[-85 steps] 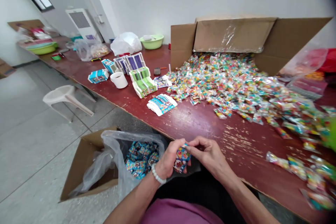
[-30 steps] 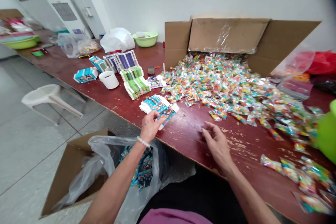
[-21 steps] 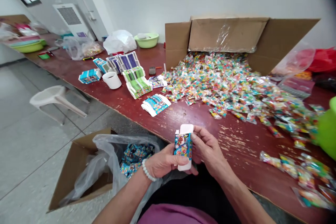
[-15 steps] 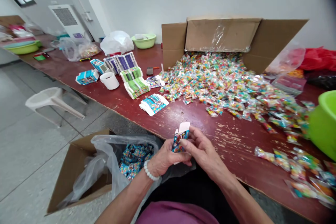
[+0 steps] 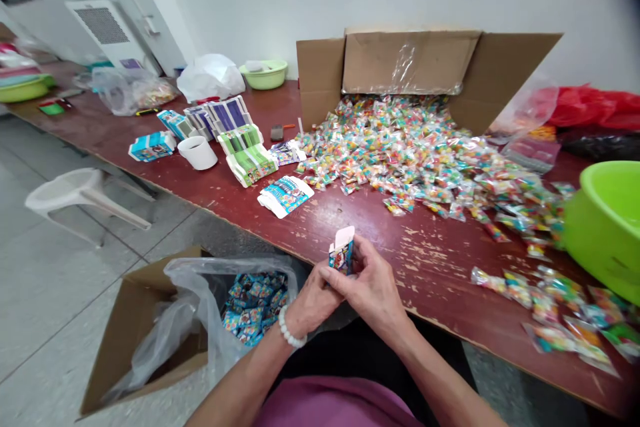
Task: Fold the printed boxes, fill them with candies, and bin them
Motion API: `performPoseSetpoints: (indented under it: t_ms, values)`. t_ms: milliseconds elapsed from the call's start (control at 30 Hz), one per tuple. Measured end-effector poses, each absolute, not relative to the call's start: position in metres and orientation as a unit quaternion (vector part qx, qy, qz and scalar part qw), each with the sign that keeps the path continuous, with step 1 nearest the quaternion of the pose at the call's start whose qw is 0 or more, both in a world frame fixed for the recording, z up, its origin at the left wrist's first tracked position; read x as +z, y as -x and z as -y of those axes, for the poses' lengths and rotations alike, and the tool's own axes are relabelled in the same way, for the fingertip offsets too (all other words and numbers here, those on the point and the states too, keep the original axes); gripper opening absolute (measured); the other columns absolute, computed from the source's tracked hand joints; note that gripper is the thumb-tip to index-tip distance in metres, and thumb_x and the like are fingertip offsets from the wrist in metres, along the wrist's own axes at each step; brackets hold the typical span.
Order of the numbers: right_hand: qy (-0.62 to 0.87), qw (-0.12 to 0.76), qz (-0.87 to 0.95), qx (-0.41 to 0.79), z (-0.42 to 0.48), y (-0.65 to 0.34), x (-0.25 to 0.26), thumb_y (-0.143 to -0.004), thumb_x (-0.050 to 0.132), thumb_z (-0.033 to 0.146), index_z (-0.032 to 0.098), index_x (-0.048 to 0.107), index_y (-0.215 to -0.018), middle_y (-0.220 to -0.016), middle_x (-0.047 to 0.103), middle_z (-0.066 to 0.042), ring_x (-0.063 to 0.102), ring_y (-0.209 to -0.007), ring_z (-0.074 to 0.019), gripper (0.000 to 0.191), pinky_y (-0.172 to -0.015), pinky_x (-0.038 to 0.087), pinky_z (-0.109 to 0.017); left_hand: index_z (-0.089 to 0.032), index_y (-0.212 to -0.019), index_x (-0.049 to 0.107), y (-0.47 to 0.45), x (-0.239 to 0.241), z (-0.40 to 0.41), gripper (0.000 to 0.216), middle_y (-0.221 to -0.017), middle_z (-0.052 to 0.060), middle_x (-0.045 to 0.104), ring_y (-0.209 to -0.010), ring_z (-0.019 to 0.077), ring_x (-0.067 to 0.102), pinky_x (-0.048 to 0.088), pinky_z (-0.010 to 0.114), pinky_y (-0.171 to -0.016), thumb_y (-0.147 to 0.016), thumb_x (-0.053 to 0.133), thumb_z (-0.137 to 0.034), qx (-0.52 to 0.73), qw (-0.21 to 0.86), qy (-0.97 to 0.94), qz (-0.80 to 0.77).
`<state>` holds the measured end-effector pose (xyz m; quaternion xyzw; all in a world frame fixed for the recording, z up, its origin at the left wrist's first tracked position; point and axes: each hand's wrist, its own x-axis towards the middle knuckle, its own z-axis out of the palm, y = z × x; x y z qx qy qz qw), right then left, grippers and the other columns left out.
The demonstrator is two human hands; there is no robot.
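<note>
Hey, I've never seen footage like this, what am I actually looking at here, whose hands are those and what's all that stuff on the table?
The picture comes from a camera worn on a person's head, looking down at their own bare hands; there is no machine. The left hand, with a bead bracelet, and the right hand together hold a small printed box with its top flap open. On the red table lie a heap of small sweet packets spilling from an opened cardboard carton, flat unfolded boxes, a white cup and a green basin. A bag-lined floor carton holds more boxes.
</note>
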<state>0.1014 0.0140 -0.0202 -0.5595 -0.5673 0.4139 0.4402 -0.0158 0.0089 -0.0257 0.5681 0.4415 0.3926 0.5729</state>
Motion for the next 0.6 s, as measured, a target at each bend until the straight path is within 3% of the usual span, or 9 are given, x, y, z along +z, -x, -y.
performPoseSetpoints:
  t_ms: [167, 367, 500, 600]
  values:
    - [0.560, 0.431, 0.577, 0.408, -0.012, -0.097, -0.015, -0.068, 0.072, 0.026, 0.020, 0.062, -0.117, -0.101, 0.074, -0.005, 0.069, -0.084, -0.0219, 0.051, -0.080, 0.054, -0.033, -0.014, -0.099, 0.072, 0.018, -0.021, -0.014, 0.031, -0.095, 0.004, 0.072, -0.091, 0.0216, 0.061, 0.050, 0.031, -0.086, -0.069, 0.068, -0.019, 0.387, 0.621, -0.552, -0.400]
    - [0.540, 0.449, 0.570, 0.426, -0.013, -0.098, -0.018, -0.072, 0.071, 0.031, 0.017, 0.062, -0.121, -0.098, 0.075, -0.006, 0.068, -0.079, -0.0216, 0.052, -0.076, 0.054, -0.032, -0.014, -0.092, 0.070, 0.016, -0.041, -0.019, 0.024, -0.088, 0.003, 0.069, -0.083, 0.0180, 0.058, 0.049, 0.029, -0.083, -0.069, 0.073, -0.019, 0.425, 0.657, -0.494, -0.380]
    - [0.504, 0.469, 0.560, 0.461, -0.015, -0.102, -0.019, -0.077, 0.070, 0.031, 0.020, 0.068, -0.113, -0.092, 0.075, -0.003, 0.067, -0.076, -0.0196, 0.038, -0.072, 0.053, -0.029, -0.014, -0.081, 0.066, 0.012, -0.050, -0.015, 0.016, -0.076, 0.000, 0.062, -0.073, 0.0138, 0.055, 0.047, 0.024, -0.069, -0.069, 0.076, -0.019, 0.437, 0.654, -0.461, -0.410]
    - [0.496, 0.466, 0.524, 0.513, -0.016, -0.104, -0.019, -0.084, 0.064, 0.039, 0.018, 0.072, -0.106, -0.075, 0.072, -0.001, 0.062, -0.061, -0.0165, 0.031, -0.058, 0.050, -0.025, -0.014, -0.085, 0.066, 0.009, -0.048, -0.013, 0.022, -0.075, 0.000, 0.062, -0.068, 0.0139, 0.057, 0.048, 0.025, -0.064, -0.072, 0.078, -0.026, 0.437, 0.692, -0.401, -0.411]
